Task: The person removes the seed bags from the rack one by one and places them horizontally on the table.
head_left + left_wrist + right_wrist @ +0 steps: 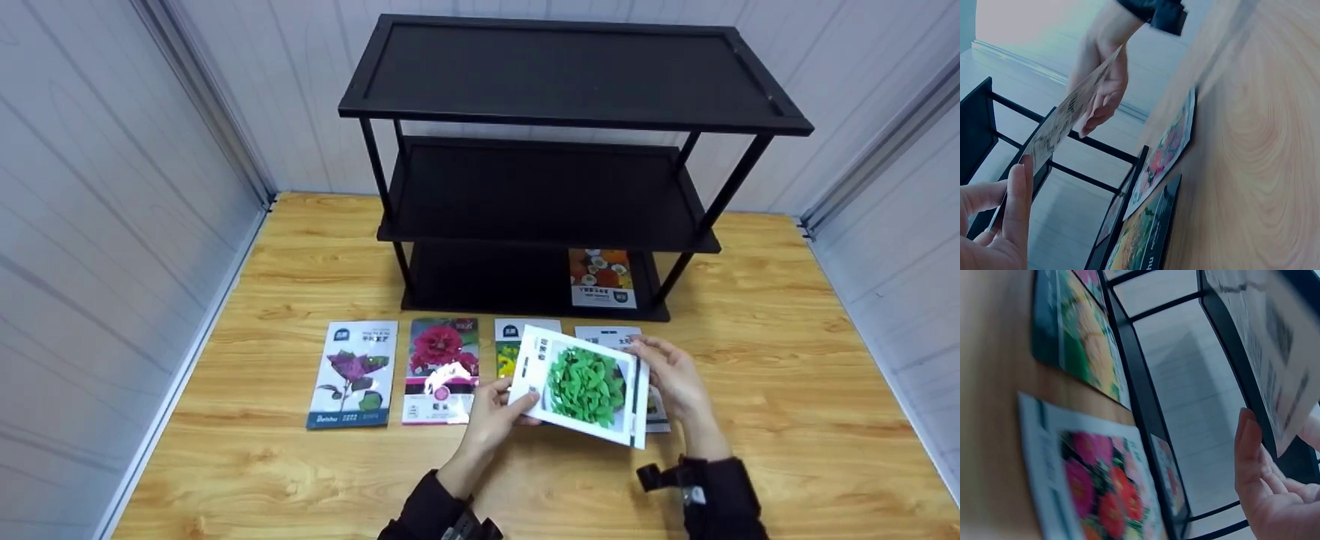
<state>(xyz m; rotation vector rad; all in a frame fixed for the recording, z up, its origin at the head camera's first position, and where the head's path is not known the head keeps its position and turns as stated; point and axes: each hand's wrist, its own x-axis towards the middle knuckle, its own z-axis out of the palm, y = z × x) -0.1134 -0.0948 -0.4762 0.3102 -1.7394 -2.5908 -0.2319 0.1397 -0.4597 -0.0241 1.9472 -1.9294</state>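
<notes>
A white seed packet with a picture of green leaves is held tilted above the table, between both hands. My left hand grips its left edge, thumb on the printed front and fingers behind. At the upper right corner, my right hand pinches the packet with its fingertips. Beneath it, a yellow-flower packet and a packet with pink and red flowers lie partly covered in the head view. Left of these lie a magenta-flower packet and a white packet with a purple-leaved plant.
Behind the row of packets stands a black three-tier shelf. On its bottom tier, toward the right, lies a packet with orange and white flowers. Pale panel walls enclose the wooden table at the back and sides.
</notes>
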